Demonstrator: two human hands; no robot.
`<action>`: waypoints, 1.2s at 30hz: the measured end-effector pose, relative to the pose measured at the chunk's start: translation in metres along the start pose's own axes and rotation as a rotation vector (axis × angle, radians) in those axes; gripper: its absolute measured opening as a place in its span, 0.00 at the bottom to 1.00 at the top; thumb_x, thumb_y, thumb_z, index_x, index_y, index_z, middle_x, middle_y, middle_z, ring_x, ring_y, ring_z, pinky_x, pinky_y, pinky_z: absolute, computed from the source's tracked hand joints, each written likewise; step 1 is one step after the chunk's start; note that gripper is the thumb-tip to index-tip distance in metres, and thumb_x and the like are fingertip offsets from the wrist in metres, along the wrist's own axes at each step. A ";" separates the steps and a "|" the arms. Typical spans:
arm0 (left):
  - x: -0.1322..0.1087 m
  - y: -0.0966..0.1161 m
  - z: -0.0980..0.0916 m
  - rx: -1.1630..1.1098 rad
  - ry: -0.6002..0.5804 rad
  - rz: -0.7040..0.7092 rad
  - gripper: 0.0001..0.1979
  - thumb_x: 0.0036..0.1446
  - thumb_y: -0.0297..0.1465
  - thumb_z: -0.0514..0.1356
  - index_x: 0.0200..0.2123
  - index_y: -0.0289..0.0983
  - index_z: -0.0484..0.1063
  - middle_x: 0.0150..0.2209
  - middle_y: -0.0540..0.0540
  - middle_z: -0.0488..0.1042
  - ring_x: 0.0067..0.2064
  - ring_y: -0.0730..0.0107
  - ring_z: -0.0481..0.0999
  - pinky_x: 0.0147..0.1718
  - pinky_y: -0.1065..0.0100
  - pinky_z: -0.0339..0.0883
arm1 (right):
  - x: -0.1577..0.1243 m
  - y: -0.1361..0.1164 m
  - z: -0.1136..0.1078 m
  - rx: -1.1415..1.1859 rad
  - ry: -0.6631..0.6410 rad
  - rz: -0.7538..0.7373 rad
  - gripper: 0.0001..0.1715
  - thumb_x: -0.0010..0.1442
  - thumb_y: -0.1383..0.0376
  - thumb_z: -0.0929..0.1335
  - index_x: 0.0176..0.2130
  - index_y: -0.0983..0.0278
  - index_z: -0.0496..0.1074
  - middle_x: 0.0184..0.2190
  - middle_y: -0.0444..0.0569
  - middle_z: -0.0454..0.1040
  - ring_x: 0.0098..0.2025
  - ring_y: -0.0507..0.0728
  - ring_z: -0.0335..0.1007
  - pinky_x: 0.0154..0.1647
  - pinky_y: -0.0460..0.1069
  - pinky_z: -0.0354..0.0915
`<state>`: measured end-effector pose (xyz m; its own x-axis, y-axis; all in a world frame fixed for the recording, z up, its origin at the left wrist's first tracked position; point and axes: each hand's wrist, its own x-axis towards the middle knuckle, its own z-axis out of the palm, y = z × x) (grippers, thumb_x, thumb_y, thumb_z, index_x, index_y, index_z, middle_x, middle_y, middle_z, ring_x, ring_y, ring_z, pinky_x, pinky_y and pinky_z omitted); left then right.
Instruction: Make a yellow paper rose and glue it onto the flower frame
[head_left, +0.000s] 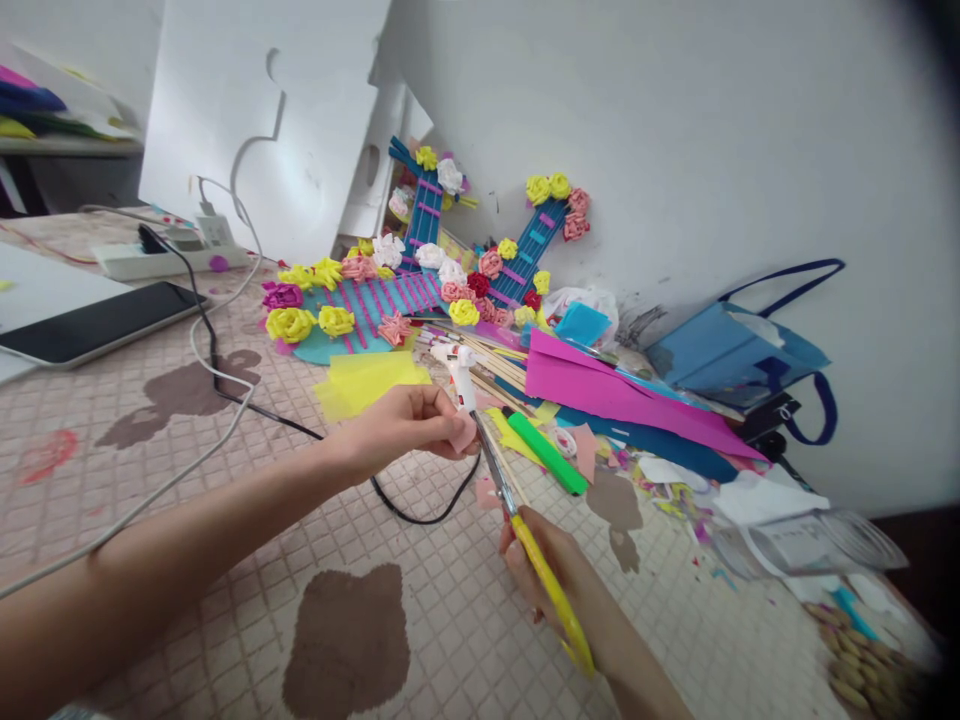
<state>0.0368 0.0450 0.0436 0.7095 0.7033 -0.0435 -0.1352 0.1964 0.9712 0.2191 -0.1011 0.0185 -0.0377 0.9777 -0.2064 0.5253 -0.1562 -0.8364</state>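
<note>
My left hand pinches a small pink piece of paper above the table. My right hand grips yellow-handled scissors, whose blades reach up to the pink piece and touch its right edge. Just behind them lie a white glue gun and a green marker. A yellow sheet lies behind my left hand.
A blue craft piece with paper roses lies at the back, two more lean on the wall. Magenta sheets, a blue bag, paper scraps, a phone, a power strip and cables crowd the patterned tablecloth.
</note>
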 end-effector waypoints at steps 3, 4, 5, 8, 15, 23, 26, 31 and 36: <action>0.000 0.000 0.000 -0.002 -0.002 -0.001 0.11 0.51 0.34 0.64 0.26 0.33 0.67 0.30 0.46 0.77 0.36 0.69 0.77 0.38 0.67 0.70 | 0.000 -0.001 -0.001 0.007 -0.002 -0.015 0.11 0.58 0.57 0.62 0.30 0.61 0.57 0.19 0.36 0.54 0.18 0.47 0.50 0.18 0.43 0.53; 0.000 0.001 0.000 -0.001 0.000 -0.004 0.11 0.51 0.33 0.64 0.26 0.33 0.67 0.30 0.46 0.77 0.36 0.69 0.77 0.38 0.67 0.70 | 0.000 -0.001 -0.001 0.006 -0.005 -0.017 0.12 0.58 0.57 0.62 0.29 0.61 0.57 0.20 0.37 0.54 0.18 0.47 0.49 0.17 0.43 0.53; 0.000 0.001 0.000 -0.001 0.002 -0.007 0.11 0.51 0.33 0.64 0.26 0.33 0.67 0.29 0.47 0.77 0.36 0.70 0.77 0.38 0.67 0.70 | 0.001 -0.001 -0.002 0.003 -0.007 -0.016 0.13 0.58 0.56 0.62 0.29 0.61 0.57 0.20 0.37 0.54 0.18 0.47 0.49 0.17 0.43 0.52; -0.001 0.001 0.000 -0.001 0.000 -0.010 0.11 0.51 0.33 0.64 0.26 0.33 0.67 0.29 0.47 0.77 0.36 0.70 0.77 0.37 0.68 0.70 | 0.002 -0.001 -0.002 -0.015 0.005 -0.006 0.15 0.57 0.55 0.62 0.28 0.61 0.56 0.21 0.38 0.55 0.20 0.47 0.51 0.18 0.43 0.52; 0.000 0.000 -0.001 -0.005 -0.003 0.008 0.11 0.51 0.33 0.64 0.26 0.33 0.66 0.29 0.47 0.77 0.37 0.69 0.77 0.35 0.68 0.70 | 0.001 -0.001 -0.001 -0.037 0.029 -0.003 0.14 0.57 0.56 0.62 0.27 0.61 0.56 0.21 0.39 0.55 0.20 0.48 0.50 0.18 0.44 0.51; 0.000 0.001 0.000 0.010 0.005 0.001 0.11 0.51 0.33 0.64 0.26 0.33 0.66 0.29 0.47 0.77 0.36 0.68 0.77 0.36 0.67 0.69 | 0.002 0.004 -0.002 -0.009 0.028 0.000 0.13 0.57 0.57 0.63 0.28 0.61 0.57 0.21 0.38 0.56 0.19 0.47 0.50 0.17 0.43 0.51; 0.000 0.001 0.001 -0.001 0.007 0.001 0.11 0.51 0.33 0.64 0.26 0.33 0.65 0.28 0.47 0.77 0.36 0.68 0.77 0.36 0.67 0.69 | 0.002 0.007 -0.002 0.003 0.036 0.010 0.13 0.57 0.57 0.63 0.28 0.62 0.58 0.21 0.38 0.56 0.19 0.47 0.51 0.16 0.43 0.51; 0.000 0.001 -0.001 0.007 0.013 -0.001 0.11 0.51 0.33 0.64 0.26 0.33 0.66 0.29 0.47 0.77 0.36 0.70 0.77 0.36 0.68 0.69 | 0.004 0.013 0.000 0.073 0.054 0.028 0.15 0.56 0.55 0.66 0.27 0.62 0.59 0.19 0.37 0.55 0.17 0.46 0.48 0.13 0.42 0.49; -0.002 -0.005 0.005 -0.007 -0.015 -0.036 0.11 0.51 0.35 0.64 0.26 0.34 0.67 0.32 0.46 0.77 0.37 0.68 0.77 0.37 0.67 0.69 | 0.006 0.014 0.005 0.300 0.069 0.046 0.25 0.53 0.43 0.64 0.29 0.62 0.60 0.16 0.35 0.53 0.13 0.45 0.46 0.10 0.41 0.48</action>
<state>0.0392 0.0395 0.0400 0.7244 0.6853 -0.0751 -0.1138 0.2262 0.9674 0.2220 -0.0984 0.0025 0.0439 0.9742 -0.2213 0.2499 -0.2251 -0.9417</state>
